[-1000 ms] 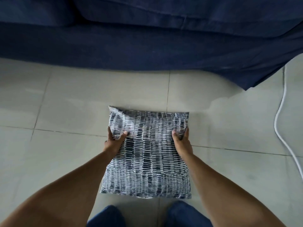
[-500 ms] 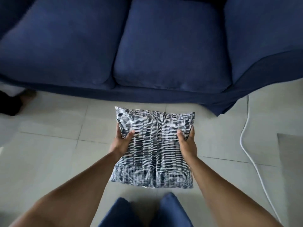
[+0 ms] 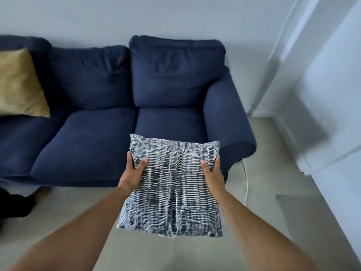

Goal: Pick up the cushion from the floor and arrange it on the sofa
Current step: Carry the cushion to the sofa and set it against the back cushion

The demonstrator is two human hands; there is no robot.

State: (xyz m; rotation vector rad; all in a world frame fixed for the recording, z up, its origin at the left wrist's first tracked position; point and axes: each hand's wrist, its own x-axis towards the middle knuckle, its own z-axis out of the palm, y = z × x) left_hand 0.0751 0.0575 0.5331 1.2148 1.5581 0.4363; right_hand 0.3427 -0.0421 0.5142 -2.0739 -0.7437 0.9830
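Note:
A square cushion (image 3: 172, 184) with a dark blue and white dashed pattern hangs in the air in front of me, off the floor. My left hand (image 3: 132, 171) grips its left edge, thumb on top. On the right edge my right hand (image 3: 212, 173) holds it the same way. Behind it stands the navy blue sofa (image 3: 88, 137); the cushion's far edge overlaps the front of the right seat in the view.
A gold cushion (image 3: 19, 85) leans at the sofa's left end. The sofa's right armrest (image 3: 228, 118) is close to a white wall and curtain (image 3: 312, 75). A white cable (image 3: 246, 184) runs along the floor by the armrest. Something dark (image 3: 13, 206) lies at the left.
Both hands have lifted the cushion off the floor and raised it toward the sofa. My view has tilted up, so the sofa's back and the wall now show.

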